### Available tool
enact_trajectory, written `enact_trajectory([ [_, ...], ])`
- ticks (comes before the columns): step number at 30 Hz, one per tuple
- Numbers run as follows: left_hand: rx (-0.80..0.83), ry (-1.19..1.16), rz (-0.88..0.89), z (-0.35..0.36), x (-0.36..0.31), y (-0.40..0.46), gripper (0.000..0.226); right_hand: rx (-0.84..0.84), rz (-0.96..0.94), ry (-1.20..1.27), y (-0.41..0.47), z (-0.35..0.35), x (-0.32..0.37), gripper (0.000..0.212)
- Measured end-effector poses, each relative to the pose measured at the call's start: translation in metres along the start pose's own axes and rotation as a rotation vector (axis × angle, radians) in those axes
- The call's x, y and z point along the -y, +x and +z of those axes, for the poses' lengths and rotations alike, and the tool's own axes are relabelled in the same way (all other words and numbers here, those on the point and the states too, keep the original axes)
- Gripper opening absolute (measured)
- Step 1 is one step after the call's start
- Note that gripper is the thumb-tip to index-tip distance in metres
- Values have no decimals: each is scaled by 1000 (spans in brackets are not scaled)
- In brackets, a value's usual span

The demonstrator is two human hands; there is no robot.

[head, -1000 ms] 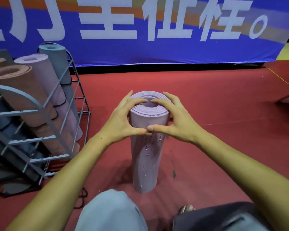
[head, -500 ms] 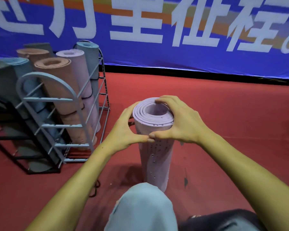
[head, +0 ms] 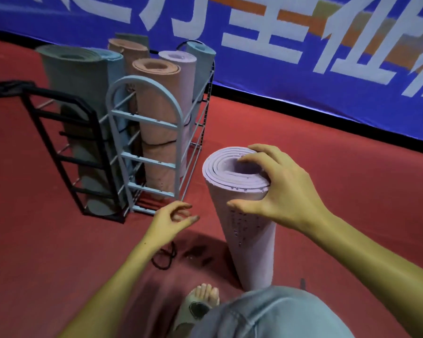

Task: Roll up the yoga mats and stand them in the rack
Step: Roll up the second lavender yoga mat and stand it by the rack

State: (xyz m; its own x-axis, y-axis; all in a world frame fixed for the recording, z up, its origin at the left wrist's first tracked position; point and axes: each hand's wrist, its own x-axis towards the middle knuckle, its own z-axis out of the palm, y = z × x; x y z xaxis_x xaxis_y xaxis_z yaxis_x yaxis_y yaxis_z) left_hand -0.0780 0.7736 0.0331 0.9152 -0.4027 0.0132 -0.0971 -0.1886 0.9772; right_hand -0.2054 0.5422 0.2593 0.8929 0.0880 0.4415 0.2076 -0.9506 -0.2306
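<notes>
A rolled lilac yoga mat [head: 249, 230] stands upright on the red floor in front of me. My right hand [head: 279, 189] grips its top end, fingers curled over the rim into the core and thumb against the outer side. My left hand [head: 174, 219] hovers low to the left of the mat, apart from it, fingers loosely curled and holding nothing. To the left stands a light blue metal rack [head: 144, 118] with several rolled mats upright in it, among them a peach mat [head: 156, 113] and a lilac mat [head: 186, 76].
A black rack [head: 66, 152] beside the blue one holds a grey-green rolled mat [head: 78, 93]. A black cord loop [head: 165, 258] lies on the floor below my left hand. My bare foot [head: 203, 301] and knee are at the bottom. A blue banner [head: 303, 57] lines the back.
My left hand has let go of the lilac mat and dropped down to the left. The right hand alone holds the mat's top. The view has swung left, bringing the racks closer.
</notes>
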Motion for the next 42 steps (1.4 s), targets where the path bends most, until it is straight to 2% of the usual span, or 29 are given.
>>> enact_trajectory([
  [2,-26,54,-114,-11,51,-3,61,31,-37,-10,15,14,12,85],
  [5,-56,148,-235,-21,119,-7,27,72,-101,-20,36,36,26,87],
  [6,-80,177,-282,-22,140,-8,22,82,-119,-24,42,44,30,87],
  [9,-151,229,-458,-19,196,-7,29,112,-158,-26,58,66,40,85],
  [12,-92,317,-582,1,216,-6,43,126,-169,-18,69,83,48,82],
  [15,-47,551,-646,23,212,-3,50,143,-175,-27,77,93,54,80],
  [19,-133,515,-603,35,220,9,25,174,-183,-32,79,97,58,81],
  [22,-186,415,-582,34,217,15,22,178,-171,-34,74,92,55,80],
  [23,-179,375,-554,29,203,16,18,171,-161,-30,71,88,52,80],
  [26,-180,321,-393,7,163,27,45,129,-134,-8,62,72,42,81],
  [30,-53,328,-196,-15,78,44,35,85,-85,16,36,39,24,80],
  [33,50,371,-32,-16,-14,55,28,49,-32,47,10,10,6,79],
  [38,53,272,229,8,-178,59,23,-57,114,93,-27,-29,-26,80],
  [40,138,142,259,25,-235,62,25,-83,162,112,-37,-38,-35,83],
  [42,256,59,214,47,-281,61,26,-112,223,124,-46,-46,-41,91],
])
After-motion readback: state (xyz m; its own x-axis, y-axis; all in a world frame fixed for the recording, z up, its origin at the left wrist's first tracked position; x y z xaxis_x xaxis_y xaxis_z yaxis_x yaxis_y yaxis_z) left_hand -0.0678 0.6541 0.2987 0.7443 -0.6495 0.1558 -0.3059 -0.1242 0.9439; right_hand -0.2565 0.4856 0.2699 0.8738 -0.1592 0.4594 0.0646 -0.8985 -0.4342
